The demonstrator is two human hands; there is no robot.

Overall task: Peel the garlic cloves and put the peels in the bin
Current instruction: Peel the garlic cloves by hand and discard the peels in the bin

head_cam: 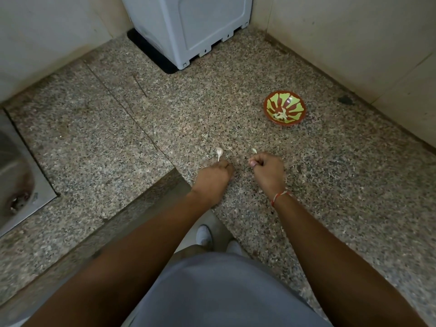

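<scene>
My left hand [213, 177] is closed over the granite counter [330, 185], pinching the thin tail of a white garlic clove [219, 152] that sticks out above the fingers. My right hand [269, 169] is closed a short way to the right, with a small pale piece of peel [254, 151] showing at its fingertips. A red and green bowl [284, 110] stands farther back on the right and holds a few pale garlic pieces [280, 115]. No bin is in view.
A white appliance [188, 29] stands on a black mat at the back of the counter. A steel sink [14, 175] is set in at the left. Walls close off the back and right. The counter's front edge runs diagonally below my left arm.
</scene>
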